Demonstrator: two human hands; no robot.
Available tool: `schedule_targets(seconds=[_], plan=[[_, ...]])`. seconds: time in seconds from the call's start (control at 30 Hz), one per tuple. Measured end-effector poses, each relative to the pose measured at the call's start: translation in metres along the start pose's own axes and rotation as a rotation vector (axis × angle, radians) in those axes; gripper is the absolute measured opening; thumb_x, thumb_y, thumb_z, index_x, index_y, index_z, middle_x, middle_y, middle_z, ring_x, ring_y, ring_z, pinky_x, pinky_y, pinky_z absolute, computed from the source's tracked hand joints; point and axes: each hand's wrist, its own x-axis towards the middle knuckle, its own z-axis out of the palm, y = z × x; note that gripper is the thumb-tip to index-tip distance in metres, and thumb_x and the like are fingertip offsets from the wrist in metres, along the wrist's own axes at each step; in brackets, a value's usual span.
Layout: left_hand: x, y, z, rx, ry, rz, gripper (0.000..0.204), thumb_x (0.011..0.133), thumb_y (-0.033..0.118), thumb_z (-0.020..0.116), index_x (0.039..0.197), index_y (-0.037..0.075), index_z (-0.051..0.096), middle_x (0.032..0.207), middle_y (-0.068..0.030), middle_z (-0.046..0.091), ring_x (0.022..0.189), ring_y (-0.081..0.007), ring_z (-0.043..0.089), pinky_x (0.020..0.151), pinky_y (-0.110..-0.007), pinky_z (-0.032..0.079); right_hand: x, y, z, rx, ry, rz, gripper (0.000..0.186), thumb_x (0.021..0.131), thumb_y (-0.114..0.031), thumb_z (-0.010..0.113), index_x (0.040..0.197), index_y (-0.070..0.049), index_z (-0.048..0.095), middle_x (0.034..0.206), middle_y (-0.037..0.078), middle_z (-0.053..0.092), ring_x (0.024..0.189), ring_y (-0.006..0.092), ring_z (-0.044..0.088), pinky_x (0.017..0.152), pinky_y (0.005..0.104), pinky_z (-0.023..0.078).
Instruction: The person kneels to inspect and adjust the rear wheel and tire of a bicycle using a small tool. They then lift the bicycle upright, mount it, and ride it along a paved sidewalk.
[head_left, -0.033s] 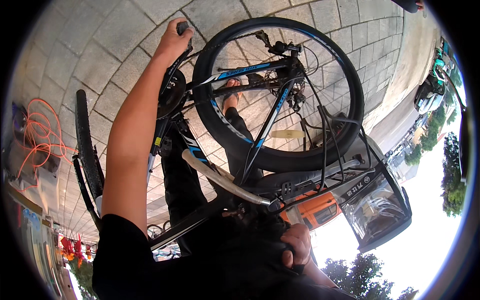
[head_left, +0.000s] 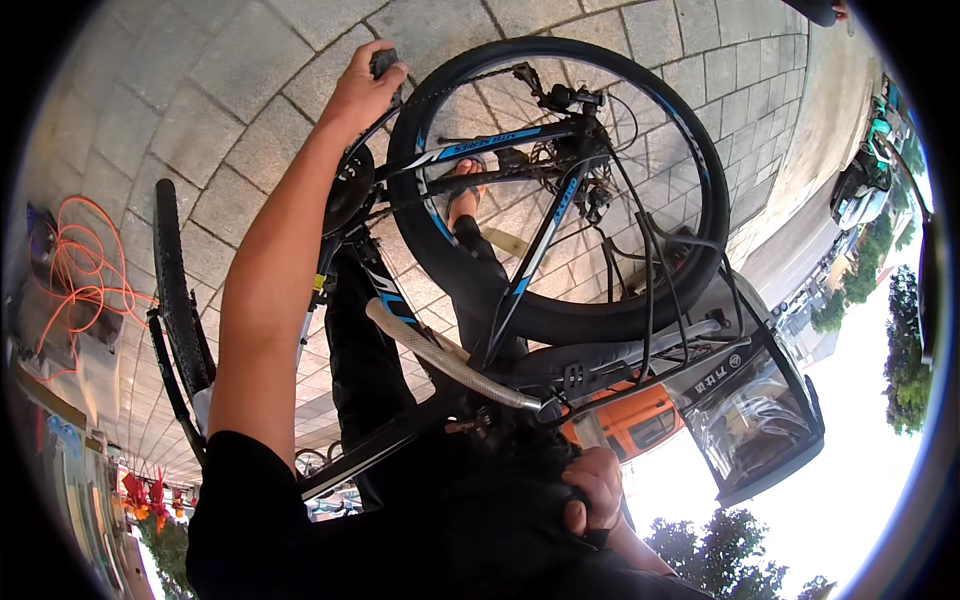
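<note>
My left hand (head_left: 369, 88) is closed around the black pedal (head_left: 383, 64) of a black, blue and white bicycle (head_left: 505, 137). Its crank and chainring (head_left: 347, 195) sit just below that hand, partly behind my forearm. The rear wheel (head_left: 712, 190), with black tyre, sprockets and derailleur, fills the middle. A pale reflector (head_left: 505, 241) sits among its spokes. Close to my body, my right hand (head_left: 597, 488) is curled shut around something dark, which I cannot make out. Between my hands runs a bar with pale textured wrapping (head_left: 455, 357).
The bicycle's other tyre (head_left: 175, 280) stands at the left, near a tangled orange hose (head_left: 85, 270). A dark box with a clear panel (head_left: 755, 420) and an orange vehicle (head_left: 630, 420) are at the right. My foot (head_left: 463, 190) rests on the paving (head_left: 235, 60) behind the wheel.
My left hand and the pedal have moved slightly right and down. The rear wheel has turned, its reflector shifting left and up. The right hand has stayed put.
</note>
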Motion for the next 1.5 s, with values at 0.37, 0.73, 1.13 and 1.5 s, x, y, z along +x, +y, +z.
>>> schedule_targets(seconds=[0.37, 0.73, 1.13, 1.5], plan=[[-0.261, -0.017, -0.130, -0.260, 0.130, -0.109, 0.034, 0.108, 0.031, 0.071, 0.136, 0.013, 0.069, 0.107, -0.0007, 0.072, 0.077, -0.0037, 0.060, 0.062, -0.021, 0.054, 0.011, -0.007, -0.009, 0.014, 0.030, -0.038, 0.036, 0.095, -0.031, 0.064, 0.109, 0.002, 0.068, 0.099, 0.018, 0.066, 0.087, 0.0362, 0.064, 0.077, 0.0482, 0.051], [-0.253, -0.067, -0.172, -0.007, 0.463, -0.205, 0.058, 0.107, 0.031, 0.070, 0.157, 0.007, 0.052, 0.139, -0.0134, 0.065, 0.097, -0.0178, 0.067, 0.084, -0.032, 0.057, 0.012, -0.009, -0.012, 0.009, 0.089, -0.051, 0.035, 0.089, -0.026, 0.067, 0.110, 0.001, 0.071, 0.099, 0.018, 0.067, 0.088, 0.0363, 0.065, 0.078, 0.0467, 0.053], [-0.609, -0.048, -0.168, 0.265, 0.726, -0.336, 0.037, 0.110, 0.020, 0.058, 0.140, 0.000, 0.061, 0.125, -0.0160, 0.067, 0.114, -0.0321, 0.067, 0.097, -0.041, 0.054, 0.000, -0.001, -0.008, 0.063, 0.148, -0.105, 0.034, 0.083, -0.017, 0.073, 0.113, 0.000, 0.074, 0.105, 0.018, 0.070, 0.091, 0.0374, 0.067, 0.081, 0.0458, 0.054], [-0.840, -0.079, -0.041, -0.462, 0.377, -1.341, 0.085, 0.083, 0.076, 0.082, 0.118, 0.002, 0.056, 0.111, -0.0090, 0.057, 0.102, -0.0211, 0.056, 0.102, -0.041, 0.049, 0.002, -0.010, -0.006, 0.049, 0.170, -0.120, 0.028, 0.089, -0.011, 0.071, 0.115, 0.001, 0.072, 0.108, 0.020, 0.071, 0.096, 0.0393, 0.068, 0.085, 0.0465, 0.056]])
